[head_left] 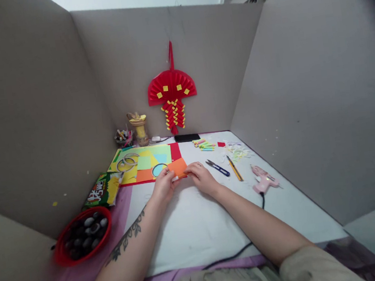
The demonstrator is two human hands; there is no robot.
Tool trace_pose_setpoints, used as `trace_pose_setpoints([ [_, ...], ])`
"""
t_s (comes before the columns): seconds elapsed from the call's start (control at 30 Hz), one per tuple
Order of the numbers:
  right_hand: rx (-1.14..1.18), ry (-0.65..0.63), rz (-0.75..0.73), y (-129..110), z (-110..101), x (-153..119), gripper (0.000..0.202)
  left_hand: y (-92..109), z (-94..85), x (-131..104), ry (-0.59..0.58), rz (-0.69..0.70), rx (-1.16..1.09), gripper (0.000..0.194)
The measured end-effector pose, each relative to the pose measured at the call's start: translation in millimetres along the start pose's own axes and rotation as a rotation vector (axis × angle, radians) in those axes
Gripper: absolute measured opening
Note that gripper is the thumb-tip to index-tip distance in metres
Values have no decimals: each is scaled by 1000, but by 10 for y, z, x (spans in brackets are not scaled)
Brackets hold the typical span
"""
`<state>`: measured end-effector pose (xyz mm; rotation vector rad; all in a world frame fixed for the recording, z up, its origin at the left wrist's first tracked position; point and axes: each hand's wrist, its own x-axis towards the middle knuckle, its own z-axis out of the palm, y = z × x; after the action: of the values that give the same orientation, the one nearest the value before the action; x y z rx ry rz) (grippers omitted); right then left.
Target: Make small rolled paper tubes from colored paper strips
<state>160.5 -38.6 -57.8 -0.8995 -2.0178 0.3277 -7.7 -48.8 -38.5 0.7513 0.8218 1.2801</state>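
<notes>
An orange paper piece (177, 167) is held over the middle of the white table, near the edge of the coloured sheets. My left hand (165, 184) pinches its lower left side, thumb on top. At its right edge, my right hand (199, 175) grips it between bent fingers; a ring shows on one finger. Just left of the paper a dark ring (159, 164) lies on the sheets, next to my left fingertips. Coloured sheets (130, 175) lie stacked on the left, with two more rings (127, 162) and a light green square (143, 162) on top.
Snips (218, 168), a yellow cutter (234, 168) and a pink glue gun (264, 179) with a black cable lie on the right. Behind are paper rolls (205, 145) and scraps (240, 152). A red bowl (107, 228) and a snack bag (102, 191) stand left. A red fan decoration (171, 85) hangs behind.
</notes>
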Motion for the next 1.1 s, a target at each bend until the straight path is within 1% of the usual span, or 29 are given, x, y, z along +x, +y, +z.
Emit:
trace_pose_setpoints([
  [0.1, 50, 15, 44, 34, 28, 11, 28, -16, -10, -2, -64, 36, 32, 42],
  [0.17, 122, 61, 127, 53, 41, 16, 23, -21, -6, -2, -86, 51, 42, 47],
  [0.27, 325, 127, 316, 71, 55, 25, 15, -26, -1, 3, -80, 71, 50, 45],
  [0.33, 506, 137, 432, 68, 57, 33, 14, -36, -14, 17, -77, 87, 58, 44],
  [0.4, 643, 142, 508, 53, 51, 41, 15, -57, -37, 36, -83, 93, 90, 44],
  [0.47, 706, 154, 543, 31, 42, 46, 15, -82, -61, 49, -107, 81, 155, 42],
  [0.6, 749, 171, 557, -6, 33, 55, 16, -113, -76, 40, -148, 63, 284, 38],
  [0.73, 785, 189, 551, -22, 40, 59, 21, -90, -48, 7, -130, 79, 332, 38],
  [0.8, 771, 180, 543, -23, 37, 56, 21, -68, -29, -3, -111, 53, 313, 37],
  [0.9, 738, 130, 504, -8, 25, 49, 22, -43, -17, -2, -75, -15, 208, 32],
  [1.03, 702, 72, 407, 23, 23, 42, 25, -42, -46, 20, -8, -114, 137, 17],
  [1.1, 680, 72, 409, 21, 24, 44, 22, -50, -63, 29, -16, -152, 133, 15],
])
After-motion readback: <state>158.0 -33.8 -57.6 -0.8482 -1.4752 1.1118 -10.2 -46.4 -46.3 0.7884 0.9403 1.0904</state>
